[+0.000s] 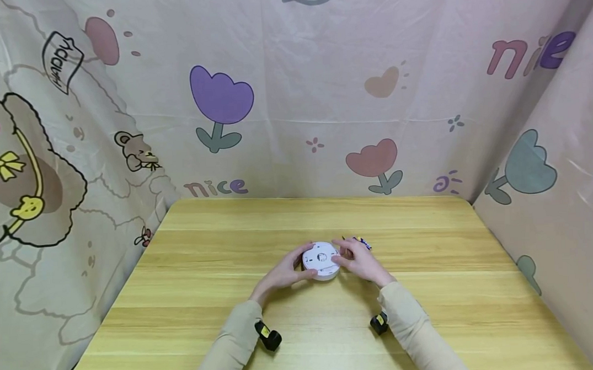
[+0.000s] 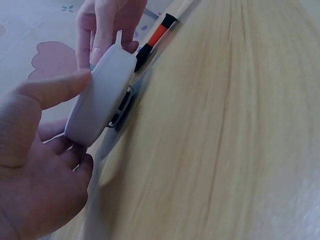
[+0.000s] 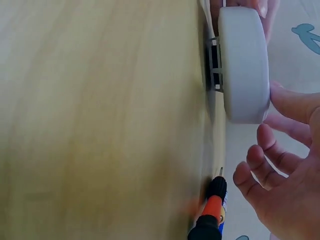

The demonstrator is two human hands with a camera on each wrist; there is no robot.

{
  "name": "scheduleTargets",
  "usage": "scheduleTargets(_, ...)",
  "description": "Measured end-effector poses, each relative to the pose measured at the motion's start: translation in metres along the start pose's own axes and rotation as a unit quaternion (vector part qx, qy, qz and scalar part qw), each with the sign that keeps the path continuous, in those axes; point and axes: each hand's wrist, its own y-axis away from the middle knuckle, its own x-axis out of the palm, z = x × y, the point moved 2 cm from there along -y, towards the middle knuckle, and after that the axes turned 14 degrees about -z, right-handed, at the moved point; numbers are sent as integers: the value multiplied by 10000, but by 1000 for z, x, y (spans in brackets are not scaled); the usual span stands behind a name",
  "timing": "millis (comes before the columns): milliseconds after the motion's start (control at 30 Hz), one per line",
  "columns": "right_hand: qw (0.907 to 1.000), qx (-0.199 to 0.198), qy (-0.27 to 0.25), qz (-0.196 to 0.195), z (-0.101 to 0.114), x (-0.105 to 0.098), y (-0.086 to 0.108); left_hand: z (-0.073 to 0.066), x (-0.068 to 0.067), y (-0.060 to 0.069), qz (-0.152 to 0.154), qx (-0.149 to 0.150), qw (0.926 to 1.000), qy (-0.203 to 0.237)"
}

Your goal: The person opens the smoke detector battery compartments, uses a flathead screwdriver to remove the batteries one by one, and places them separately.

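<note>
A round white smoke detector [image 1: 322, 266] is held above the table, its flat slotted face up and its vented black-and-white part [image 3: 216, 65] facing down. My left hand [image 1: 284, 271] grips its left rim, thumb on the near side and fingers round the far side. At the opposite rim is my right hand [image 1: 360, 261]. Its thumb [image 3: 290, 104] touches the flat face and the index finger bends in at the edge, while the other fingers curl free. Whether something small sits between thumb and index finger is hidden.
A screwdriver [image 3: 212, 205] with an orange and black handle lies on the wooden table [image 1: 183, 322], beyond the right hand. Beside it is a small blue-and-yellow item [image 1: 362, 241], mostly covered. Printed cloth [image 1: 292, 97] hangs behind and at both sides.
</note>
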Motion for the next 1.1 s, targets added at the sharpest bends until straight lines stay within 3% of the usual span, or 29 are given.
scheduleTargets(267, 9982, 328, -264, 421, -4, -1, 4, -1, 3, 1, -316, -91, 9994, 105)
scheduleTargets(500, 9958, 52, -512, 755, -7, 1, 2, 2, 6, 0, -592, -291, 9976, 220)
scheduleTargets(767, 9908, 241, -923, 957, -9, 2, 3, 1, 7, -2, -703, -352, 9962, 362)
scheduleTargets(1100, 9891, 399, -1052, 954, -11, 4, 2, -1, 6, -1, -846, -237, 9960, -161)
